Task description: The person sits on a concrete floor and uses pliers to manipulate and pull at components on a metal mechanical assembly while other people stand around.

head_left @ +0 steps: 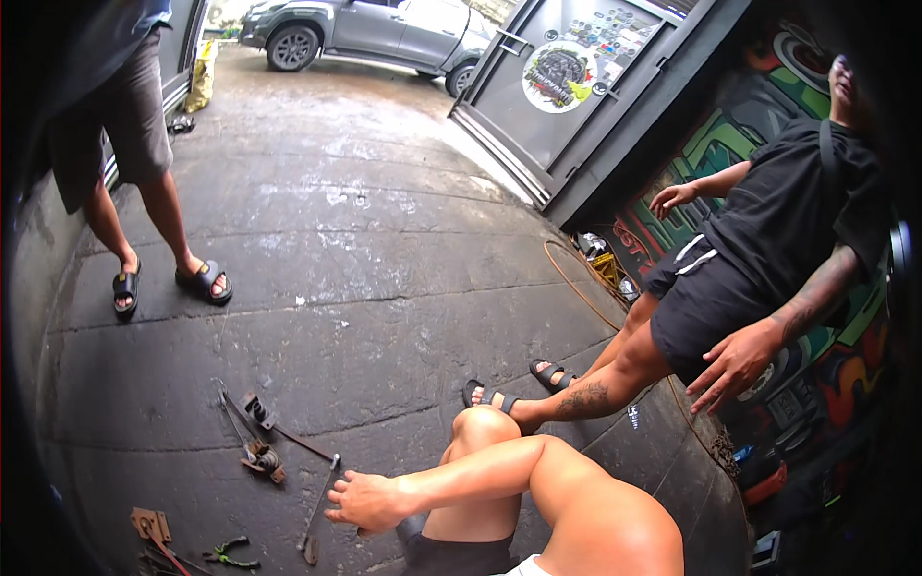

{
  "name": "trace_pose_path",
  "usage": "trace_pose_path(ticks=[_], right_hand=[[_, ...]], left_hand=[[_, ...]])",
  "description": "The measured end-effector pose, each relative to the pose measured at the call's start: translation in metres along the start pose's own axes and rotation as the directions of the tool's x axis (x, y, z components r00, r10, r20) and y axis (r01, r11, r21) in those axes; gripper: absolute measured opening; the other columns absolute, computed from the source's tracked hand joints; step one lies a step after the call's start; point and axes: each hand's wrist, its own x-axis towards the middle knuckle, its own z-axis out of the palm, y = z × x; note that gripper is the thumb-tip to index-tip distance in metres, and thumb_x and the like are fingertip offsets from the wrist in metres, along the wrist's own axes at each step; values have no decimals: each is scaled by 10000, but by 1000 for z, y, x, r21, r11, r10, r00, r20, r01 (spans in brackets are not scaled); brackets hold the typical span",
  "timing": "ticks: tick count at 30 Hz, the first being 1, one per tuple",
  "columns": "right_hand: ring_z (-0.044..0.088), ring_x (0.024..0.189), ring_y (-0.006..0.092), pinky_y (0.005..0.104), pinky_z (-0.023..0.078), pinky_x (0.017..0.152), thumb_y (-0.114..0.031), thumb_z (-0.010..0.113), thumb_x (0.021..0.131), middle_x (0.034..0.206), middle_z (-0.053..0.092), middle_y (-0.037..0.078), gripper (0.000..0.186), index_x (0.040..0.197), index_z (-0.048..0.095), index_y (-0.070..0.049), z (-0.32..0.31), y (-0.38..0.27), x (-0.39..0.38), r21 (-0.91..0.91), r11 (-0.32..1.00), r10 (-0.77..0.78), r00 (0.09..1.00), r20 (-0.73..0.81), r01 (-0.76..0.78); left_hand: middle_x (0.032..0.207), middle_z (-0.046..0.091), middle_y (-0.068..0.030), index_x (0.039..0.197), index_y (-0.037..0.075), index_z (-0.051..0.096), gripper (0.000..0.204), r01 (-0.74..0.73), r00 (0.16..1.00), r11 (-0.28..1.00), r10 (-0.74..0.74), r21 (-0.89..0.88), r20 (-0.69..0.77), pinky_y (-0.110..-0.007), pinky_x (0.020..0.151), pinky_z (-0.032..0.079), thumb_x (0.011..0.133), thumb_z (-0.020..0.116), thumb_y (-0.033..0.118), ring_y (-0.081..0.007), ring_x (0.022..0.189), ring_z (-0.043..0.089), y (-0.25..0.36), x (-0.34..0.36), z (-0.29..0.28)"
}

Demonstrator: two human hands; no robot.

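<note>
My right hand (368,501) reaches in from the right, the forearm crossing above my bent knee. Its fingers are loosely bent and apart, and I see nothing held in them. Just left of the fingertips is a thin metal rod (315,518) with a rounded top end; whether the fingers touch it I cannot tell. Farther left lies a rusty metal mechanism (262,459) with a bracket (256,407) and thin bars. Green-handled pliers (231,554) lie at the lower left, near a rusty plate (151,525) with a reddish bar. My left hand is out of view.
One person in sandals (204,280) stands at the far left. Another person in a black shirt (768,211) stands close at the right, hands hanging free. An orange hose (567,274) runs along the right wall. A grey pickup (384,29) stands beyond the metal gate (519,134).
</note>
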Motion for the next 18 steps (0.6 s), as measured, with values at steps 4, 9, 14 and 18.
trace_pose_path(ticks=[4, 9, 14, 18], right_hand=[[601, 1158, 341, 483, 474, 959, -423, 773, 788, 1208, 629, 161, 654, 1311, 616, -62, 14, 2, 9, 36, 999, 6, 999, -49, -5], [602, 1162, 354, 498, 479, 949, -429, 777, 779, 1217, 625, 172, 660, 1302, 622, -58, 12, 6, 24, 2, 1000, 8, 998, -59, -8], [595, 1177, 354, 496, 474, 952, -420, 789, 769, 1225, 621, 174, 659, 1293, 624, -57, 7, 0, 28, -5, 1000, -19, 996, -87, 18], [594, 1171, 349, 489, 477, 942, -422, 786, 779, 1220, 622, 171, 656, 1293, 620, -51, 6, 3, 28, -6, 1000, -20, 997, -76, 20]], left_hand=[[1463, 464, -301, 1524, 94, 422, 721, 209, 974, 977, -204, -42, 102, -484, 1136, 371, 889, 722, 253, -462, 1337, 465, -32, -66, 16], [1531, 388, -297, 1571, 140, 355, 790, 349, 912, 933, -318, -85, 259, -476, 1180, 312, 891, 732, 282, -451, 1410, 389, -35, -71, 9], [1573, 323, -295, 1589, 155, 318, 793, 403, 868, 910, -346, -97, 356, -518, 1192, 276, 930, 669, 420, -471, 1446, 325, -44, -75, 9], [1581, 316, -286, 1588, 153, 317, 786, 401, 873, 908, -338, -123, 352, -520, 1191, 279, 935, 659, 425, -462, 1450, 321, -32, -68, 9]])
